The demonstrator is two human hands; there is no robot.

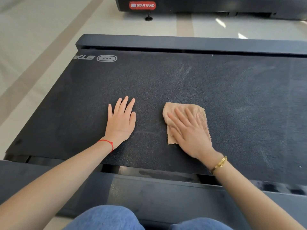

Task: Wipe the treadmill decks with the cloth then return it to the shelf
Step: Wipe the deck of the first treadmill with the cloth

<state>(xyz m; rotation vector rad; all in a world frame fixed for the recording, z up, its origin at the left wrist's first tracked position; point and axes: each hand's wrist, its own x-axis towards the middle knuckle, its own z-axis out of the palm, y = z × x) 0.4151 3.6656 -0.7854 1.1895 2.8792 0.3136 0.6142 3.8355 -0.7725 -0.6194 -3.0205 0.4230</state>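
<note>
Tan terry cloth point(197, 113) flat on dark textured treadmill belt point(166, 77), roughly mid-width, nearer the close edge. Right hand point(189, 131) on top of it, fingers straight and spread, pressing down, not gripping. Left hand point(122, 120) flat on bare belt just left of the cloth, fingers straight, holding nothing, probably bracing. Thin red string point(108, 143) on left wrist, gold bracelet point(220, 164) on right. Pale wipe streaks visible above and right of the cloth, so that zone looks partly covered; left portion near the grey logo print point(106, 58) shows no clear streaks, likely not yet done. Smudges and dust visible on near grey side rail point(166, 190) too. Second black treadmill with red badge point(142, 5) across the pale floor point(33, 47), state of its deck not visible. Judgement: early to middle of the wiping stage on this deck. Left to do: remaining belt area, possibly rails, other deck(s), then cloth back to shelf. Shelf not in view, so return path unknown.
</note>
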